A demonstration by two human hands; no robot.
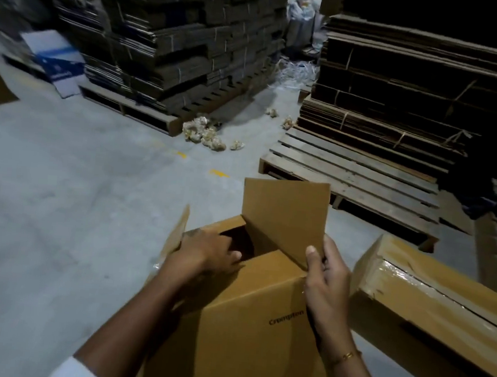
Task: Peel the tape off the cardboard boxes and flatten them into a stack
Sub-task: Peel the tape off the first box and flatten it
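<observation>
**Open carton held at its top flaps**

A brown corrugated carton (248,322) is seen low in the middle of the view, standing upright with its opening turned upward and away from the wearer; its long axis runs from the near bottom edge up toward the opening. One flat rectangular flap (283,218) is raised almost vertically at the far right of the opening, and a second flap (178,230) is splayed outward at the left. Small dark print is carried on the smooth matte side wall.

The near inner flap edge is gripped by the left hand (209,250), whose fingers are curled over it into the dark opening. The lower corner of the raised flap is pinched by the right hand (326,280), thumb on the near face and fingers behind it. A thin gold bracelet (345,356) is worn on the right wrist.

Just beside the carton on the right, a second long box (428,306) is laid on its side, with glossy clear tape (398,277) wrinkled along its seam.

Beyond, a slatted wooden pallet (355,173) rests on the grey concrete floor (63,188). Tied bundles of flattened cardboard (398,81) are stacked behind it, with taller stacks (178,43) at the left. Crumpled wads (207,134) are scattered on the floor between them.
</observation>
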